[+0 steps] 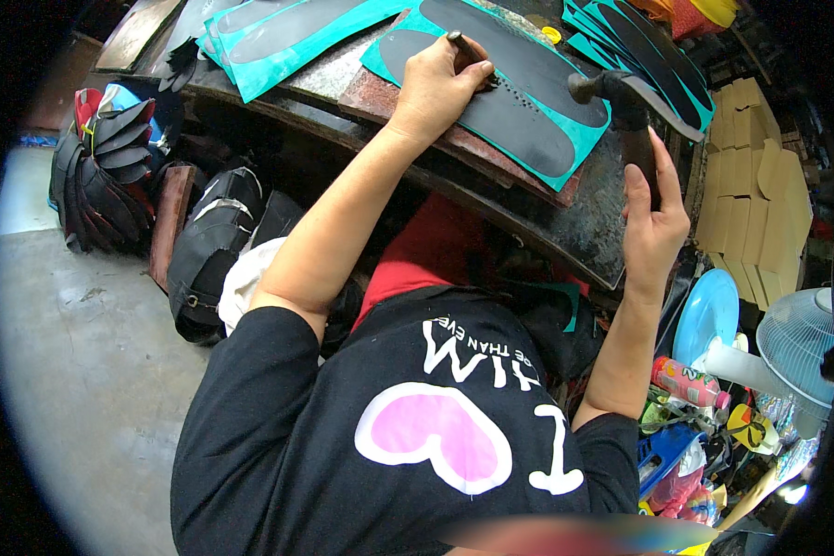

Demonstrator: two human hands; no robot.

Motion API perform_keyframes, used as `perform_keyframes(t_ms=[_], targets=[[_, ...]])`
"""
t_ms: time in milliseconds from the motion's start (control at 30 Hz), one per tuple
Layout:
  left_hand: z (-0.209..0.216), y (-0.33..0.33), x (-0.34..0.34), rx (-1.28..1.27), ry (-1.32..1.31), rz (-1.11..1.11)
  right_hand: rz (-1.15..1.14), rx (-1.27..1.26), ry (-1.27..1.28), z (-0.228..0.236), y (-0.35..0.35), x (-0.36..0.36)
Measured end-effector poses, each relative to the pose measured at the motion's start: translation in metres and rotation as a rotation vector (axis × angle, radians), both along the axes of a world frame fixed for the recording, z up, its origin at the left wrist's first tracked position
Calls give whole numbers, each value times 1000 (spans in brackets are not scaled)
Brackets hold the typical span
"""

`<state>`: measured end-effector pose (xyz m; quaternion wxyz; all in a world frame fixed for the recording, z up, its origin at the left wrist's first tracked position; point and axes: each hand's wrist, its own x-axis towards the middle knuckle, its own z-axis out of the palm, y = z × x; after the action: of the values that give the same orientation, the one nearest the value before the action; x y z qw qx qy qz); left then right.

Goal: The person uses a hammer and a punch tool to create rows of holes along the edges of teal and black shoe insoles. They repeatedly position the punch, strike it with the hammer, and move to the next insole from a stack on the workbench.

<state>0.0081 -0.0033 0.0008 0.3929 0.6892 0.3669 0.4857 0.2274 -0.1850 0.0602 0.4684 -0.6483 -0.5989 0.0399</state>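
Note:
A teal sheet with dark grey sole-shaped areas (547,69) lies on a reddish slab (496,165) at the bench edge. My left hand (431,93) is closed around a short dark punch (455,39), held over the sheet. Its lower end is hidden by my fingers. Small holes dot the grey area just right of that hand. My right hand (656,227) grips the dark handle of a hammer (612,86). The hammer head is raised above the sheet's right end, apart from the punch.
More teal-and-grey sheets (287,42) lie at the bench's far left, and dark sole pieces on teal (649,46) at the far right. Stacked cardboard boxes (741,176), a blue stool (707,315) and a fan (797,338) stand right. Bundled black soles (102,176) sit left.

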Motion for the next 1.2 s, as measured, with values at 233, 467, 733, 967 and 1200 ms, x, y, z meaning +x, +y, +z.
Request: perform_keyframes(t_ms=[233,467,733,967,1200], targets=[[3,-2,3,156,129,12,118,370,252,39,-10,-22],[4,-16,19,621,360,110,-7,13,-142,-1,11,-19],[2,-4,7,119,109,-40,40,168,258,31,-11,-7],[7,-22,22,649,432,52,55,128,-151,9,0,-27],[2,-10,15,-7,-44,-77,-8,50,27,12,-7,-3]])
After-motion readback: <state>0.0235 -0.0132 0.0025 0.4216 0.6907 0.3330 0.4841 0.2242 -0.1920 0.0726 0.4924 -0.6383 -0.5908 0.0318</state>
